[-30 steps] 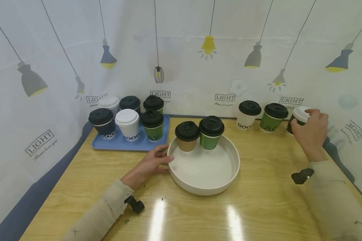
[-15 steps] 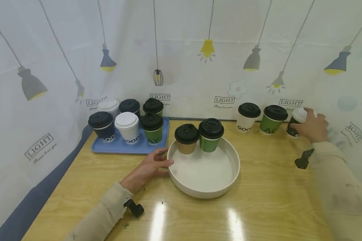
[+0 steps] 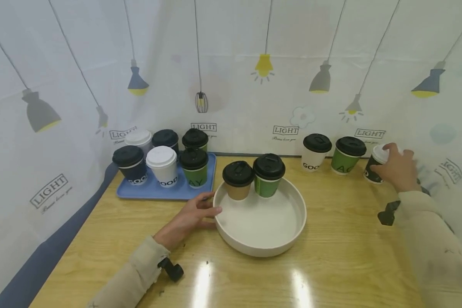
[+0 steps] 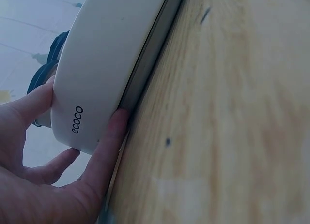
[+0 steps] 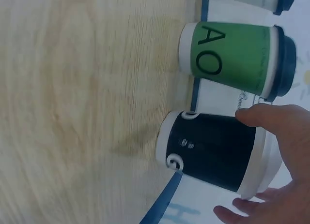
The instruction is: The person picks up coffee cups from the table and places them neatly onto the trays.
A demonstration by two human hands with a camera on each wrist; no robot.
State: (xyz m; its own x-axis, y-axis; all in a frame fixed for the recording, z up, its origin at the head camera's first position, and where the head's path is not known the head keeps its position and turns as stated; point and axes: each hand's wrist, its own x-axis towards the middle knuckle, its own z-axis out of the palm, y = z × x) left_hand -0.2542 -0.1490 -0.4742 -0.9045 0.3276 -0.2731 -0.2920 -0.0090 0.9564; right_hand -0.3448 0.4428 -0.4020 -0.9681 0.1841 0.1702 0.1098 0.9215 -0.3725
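Note:
In the head view, my right hand (image 3: 398,167) grips a black paper cup (image 3: 371,171) with a white lid at the far right. In the right wrist view the thumb lies on the cup's (image 5: 213,149) side and the other fingers are near its lid; whether its base touches the table I cannot tell. My left hand (image 3: 190,218) holds the left edge of a round cream tray (image 3: 259,226), one digit at the rim and another low on the outer wall (image 4: 104,64). A brown cup (image 3: 238,188) and a green cup (image 3: 267,184), both black-lidded, stand at the tray's back.
A white cup (image 3: 313,158) and a green cup (image 3: 346,160) stand by the back edge, left of the right hand. On the left, a blue rectangular tray (image 3: 138,193) carries several lidded cups. A printed curtain (image 3: 231,85) hangs behind the wooden table (image 3: 339,256).
My right hand has settled around the black cup, which has shifted slightly toward me. The left hand stays on the round tray. The head view has tilted up a little.

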